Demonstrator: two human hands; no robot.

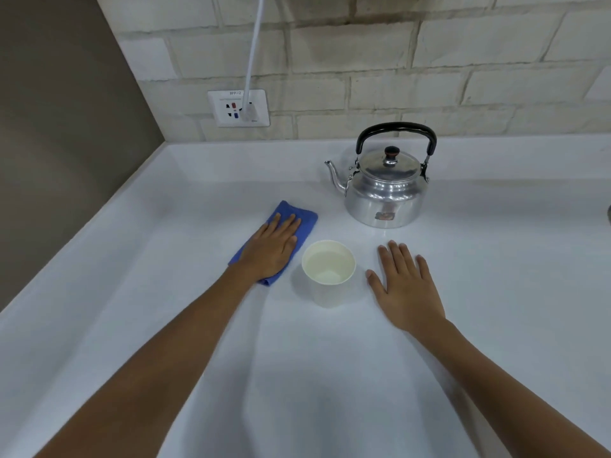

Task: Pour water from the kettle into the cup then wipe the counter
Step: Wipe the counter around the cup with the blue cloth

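Note:
A steel kettle (385, 190) with a black handle stands upright at the back of the white counter (330, 375), spout pointing left. In front of it a white paper cup (329, 272) holds water. A folded blue cloth (305, 223) lies left of the cup. My left hand (272, 247) rests flat on the cloth, fingers extended and pressing it to the counter. My right hand (405, 285) lies flat on the bare counter just right of the cup, fingers spread, holding nothing.
A wall socket (238, 108) with a white plug and cable sits on the brick backsplash, back left. A brown side wall (66, 143) bounds the counter on the left. A dark object (609, 214) peeks in at the right edge.

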